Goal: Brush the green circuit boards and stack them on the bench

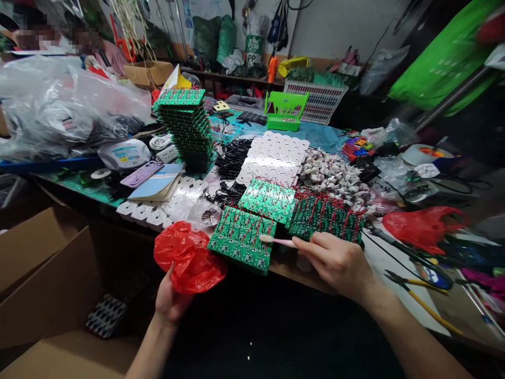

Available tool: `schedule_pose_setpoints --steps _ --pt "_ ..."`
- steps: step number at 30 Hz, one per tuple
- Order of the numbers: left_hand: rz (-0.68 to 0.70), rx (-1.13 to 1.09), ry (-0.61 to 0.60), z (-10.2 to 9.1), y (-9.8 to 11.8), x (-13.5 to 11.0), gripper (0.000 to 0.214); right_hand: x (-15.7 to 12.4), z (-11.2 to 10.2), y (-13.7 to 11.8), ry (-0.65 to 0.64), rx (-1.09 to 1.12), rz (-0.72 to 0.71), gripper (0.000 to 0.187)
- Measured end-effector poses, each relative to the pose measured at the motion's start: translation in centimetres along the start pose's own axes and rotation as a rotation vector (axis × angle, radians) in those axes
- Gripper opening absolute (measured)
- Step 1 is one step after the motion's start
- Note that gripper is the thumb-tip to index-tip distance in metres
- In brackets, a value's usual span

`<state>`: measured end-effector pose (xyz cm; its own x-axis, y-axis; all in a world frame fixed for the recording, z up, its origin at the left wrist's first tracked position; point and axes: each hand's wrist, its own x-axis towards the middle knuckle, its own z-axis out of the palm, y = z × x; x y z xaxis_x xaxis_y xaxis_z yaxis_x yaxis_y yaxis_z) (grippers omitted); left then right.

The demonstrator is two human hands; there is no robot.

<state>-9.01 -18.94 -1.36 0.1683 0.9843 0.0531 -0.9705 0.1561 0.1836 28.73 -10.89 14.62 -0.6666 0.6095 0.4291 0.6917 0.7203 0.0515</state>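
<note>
My left hand (170, 300) grips a crumpled red plastic bag (188, 258) below the table's front edge. My right hand (339, 262) holds a thin pale pink stick or brush (276, 240) whose tip rests over a green circuit board panel (241, 238) with red wires. That panel lies at the table edge, touching the bag's right side. Two more wired green panels (269, 199) (325, 217) lie just behind it.
A tall stack of green boards (188, 129) stands at the back left, white hexagonal sheets (276, 158) and black wires (232, 157) behind the panels. Yellow-handled cutters (418, 297) and another red bag (422, 227) lie right. Cardboard boxes (43, 279) sit lower left. People sit far left.
</note>
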Motion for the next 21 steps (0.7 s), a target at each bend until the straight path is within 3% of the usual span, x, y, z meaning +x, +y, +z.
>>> schedule_pose_setpoints --steps 4,8,11,15,18,21 --pt "0.021 0.035 0.004 0.2 -0.1 0.1 0.054 1.6 1.0 1.2 0.079 -0.255 0.033 0.027" --pt "0.057 0.122 0.024 1.1 0.1 -0.7 0.055 2.7 0.3 -0.1 0.179 -0.321 0.086 0.024" --pt "0.059 0.129 0.053 2.0 0.7 -2.2 0.055 3.1 0.3 -3.3 0.250 -0.052 0.101 0.030" --pt "0.065 0.144 0.130 3.3 1.2 -4.4 0.053 3.5 2.3 -9.3 0.128 0.357 -0.062 0.039" --pt "0.079 0.165 0.162 4.2 1.1 -5.3 0.051 4.0 4.4 -12.5 0.098 0.408 -0.135 0.040" --pt "0.082 0.173 0.152 4.8 0.9 -5.6 0.052 4.6 5.8 -13.6 0.107 0.393 -0.141 0.041"
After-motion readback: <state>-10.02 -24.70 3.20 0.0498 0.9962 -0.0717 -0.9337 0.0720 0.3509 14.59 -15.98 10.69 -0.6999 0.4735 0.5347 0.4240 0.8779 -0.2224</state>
